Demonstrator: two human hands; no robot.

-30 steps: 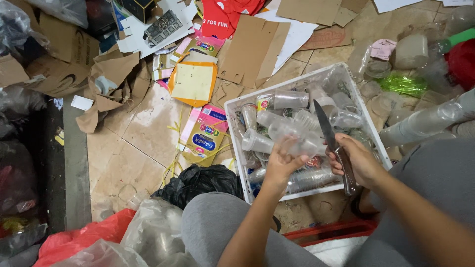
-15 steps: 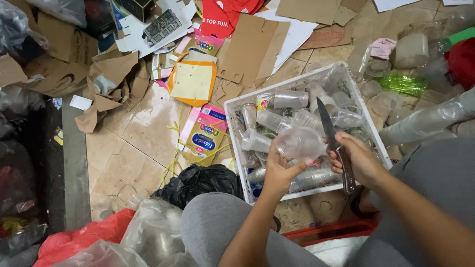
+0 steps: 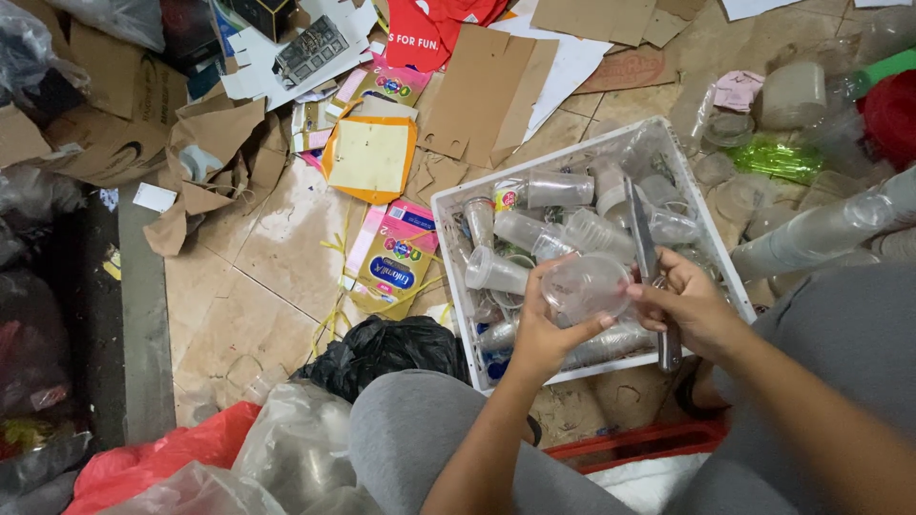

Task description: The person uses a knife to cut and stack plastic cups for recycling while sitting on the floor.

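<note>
My left hand (image 3: 542, 334) grips a clear plastic cup (image 3: 587, 284) from below, its mouth turned toward me. My right hand (image 3: 689, 307) is closed around a knife (image 3: 646, 250) whose blade points away from me, and its thumb and fingertips touch the cup's rim. Both hands hover over a white plastic crate (image 3: 456, 267) filled with several clear plastic cups and bottles.
Flattened cardboard (image 3: 482, 91), a pink carton (image 3: 396, 262) and an orange envelope (image 3: 367, 157) litter the tiled floor. A black bag (image 3: 382, 348) lies by my knee. Stacked clear cups (image 3: 821, 229), a green bottle (image 3: 775, 157) and a red crate edge (image 3: 634, 443) surround me.
My left hand has lifted the clear cup out of the crate and turned its mouth toward me. My right hand with the knife has closed in on the cup's rim.
</note>
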